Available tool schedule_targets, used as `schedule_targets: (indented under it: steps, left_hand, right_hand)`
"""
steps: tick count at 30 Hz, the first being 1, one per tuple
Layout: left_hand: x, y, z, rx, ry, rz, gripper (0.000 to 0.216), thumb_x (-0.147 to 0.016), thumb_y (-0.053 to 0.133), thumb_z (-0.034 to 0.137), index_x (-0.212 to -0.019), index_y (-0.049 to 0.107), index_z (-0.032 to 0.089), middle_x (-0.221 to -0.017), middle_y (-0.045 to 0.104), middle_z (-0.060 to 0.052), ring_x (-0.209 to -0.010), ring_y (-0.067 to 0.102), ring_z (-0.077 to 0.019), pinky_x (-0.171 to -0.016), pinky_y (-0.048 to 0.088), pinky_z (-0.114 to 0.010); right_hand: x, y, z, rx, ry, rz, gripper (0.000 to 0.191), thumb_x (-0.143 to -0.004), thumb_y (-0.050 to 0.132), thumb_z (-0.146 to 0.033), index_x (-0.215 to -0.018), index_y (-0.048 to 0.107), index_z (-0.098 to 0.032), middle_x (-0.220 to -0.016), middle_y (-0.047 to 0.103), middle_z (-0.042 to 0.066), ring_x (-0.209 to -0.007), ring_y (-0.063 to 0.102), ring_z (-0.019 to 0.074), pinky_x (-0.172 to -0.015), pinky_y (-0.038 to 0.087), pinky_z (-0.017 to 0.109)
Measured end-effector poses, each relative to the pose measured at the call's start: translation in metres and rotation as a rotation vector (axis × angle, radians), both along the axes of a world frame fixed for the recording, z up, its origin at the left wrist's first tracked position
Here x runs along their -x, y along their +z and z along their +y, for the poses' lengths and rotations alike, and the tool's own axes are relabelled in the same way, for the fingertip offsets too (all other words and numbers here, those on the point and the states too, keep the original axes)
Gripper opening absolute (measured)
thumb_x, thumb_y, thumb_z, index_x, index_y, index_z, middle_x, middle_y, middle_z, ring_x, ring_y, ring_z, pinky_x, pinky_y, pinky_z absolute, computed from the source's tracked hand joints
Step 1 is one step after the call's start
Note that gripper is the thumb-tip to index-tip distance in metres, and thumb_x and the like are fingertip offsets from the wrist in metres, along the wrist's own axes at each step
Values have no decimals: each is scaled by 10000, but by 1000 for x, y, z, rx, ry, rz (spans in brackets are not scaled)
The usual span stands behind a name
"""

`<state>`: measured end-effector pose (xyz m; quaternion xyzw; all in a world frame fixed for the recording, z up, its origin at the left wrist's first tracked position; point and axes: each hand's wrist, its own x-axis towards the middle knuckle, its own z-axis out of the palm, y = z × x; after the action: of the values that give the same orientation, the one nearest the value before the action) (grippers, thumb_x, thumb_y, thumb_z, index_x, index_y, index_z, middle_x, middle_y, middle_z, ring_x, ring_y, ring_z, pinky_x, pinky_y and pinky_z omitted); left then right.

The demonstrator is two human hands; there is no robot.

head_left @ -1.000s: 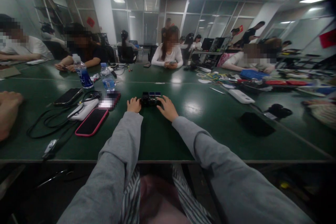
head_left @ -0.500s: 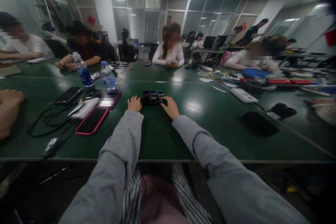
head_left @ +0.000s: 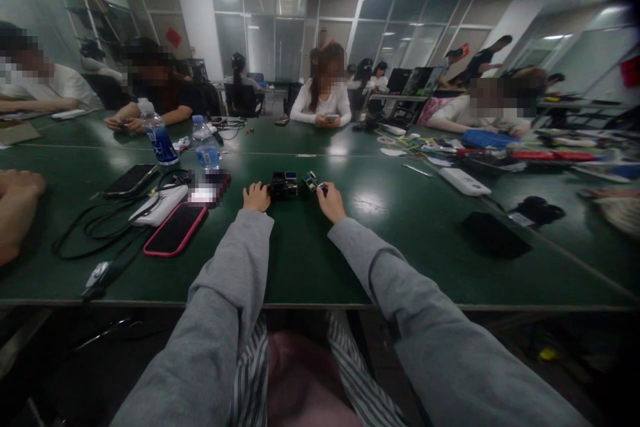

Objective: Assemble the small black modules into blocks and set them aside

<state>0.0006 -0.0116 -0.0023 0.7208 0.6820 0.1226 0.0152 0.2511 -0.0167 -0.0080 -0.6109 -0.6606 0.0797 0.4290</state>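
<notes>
Both my arms in grey sleeves reach out over a dark green table (head_left: 310, 247). My left hand (head_left: 256, 197) rests with curled fingers against the left side of a small black block of modules (head_left: 283, 185). My right hand (head_left: 331, 201) pinches one small black module (head_left: 312, 181) with a light face, tilted and held just right of the block.
A pink-cased phone (head_left: 175, 229), a white power bank (head_left: 159, 206), a black phone (head_left: 131, 179), cables (head_left: 85, 233) and two water bottles (head_left: 159, 134) lie to the left. A black pouch (head_left: 493, 235) and a white power strip (head_left: 460, 181) sit right. Several people sit around the table; another person's hand (head_left: 15, 203) rests far left.
My right hand has closed on one small module and drawn it right, away from the block, tilting it. My left hand has stayed at the block's left side.
</notes>
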Motion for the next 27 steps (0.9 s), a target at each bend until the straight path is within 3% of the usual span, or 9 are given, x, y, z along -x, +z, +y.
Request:
schedule_targets:
  steps: [7,14,21,27]
  left_hand:
    - [1,-3,4,9,-1,-1,502,-937,285,309,-1406,436,214,-1545,329,-98,-1427,264,-287,-1152,214,-575]
    - [0,-1,3,11,-2,2,507,-935,293,313,-1416,426,221,-1549,323,-93,-1430,262,-289,-1155,215,-571]
    - [0,0,3,22,6,-11,505,-934,300,318,-1417,424,240,-1550,321,-89,-1436,253,-285,-1155,212,-569]
    - [1,-2,3,3,-12,-7,509,-932,286,310,-1409,432,209,-1539,337,-109,-1424,269,-295,-1146,222,-580]
  right_hand:
    - [-6,-10,8,38,-43,-6,306,-906,414,-327,-1085,587,-149,-1058,625,150,-1074,513,265,-919,427,419]
    - [-9,-10,10,-41,-65,-64,292,-899,421,-310,-1057,594,-136,-1074,623,152,-1075,501,262,-989,341,451]
    - [-10,-8,9,15,-69,41,349,-896,395,-375,-1096,576,-153,-932,651,137,-1013,518,293,-908,396,445]
    - [-10,-7,10,28,-108,5,327,-901,353,-292,-1060,594,-138,-1013,649,155,-1008,535,276,-939,371,438]
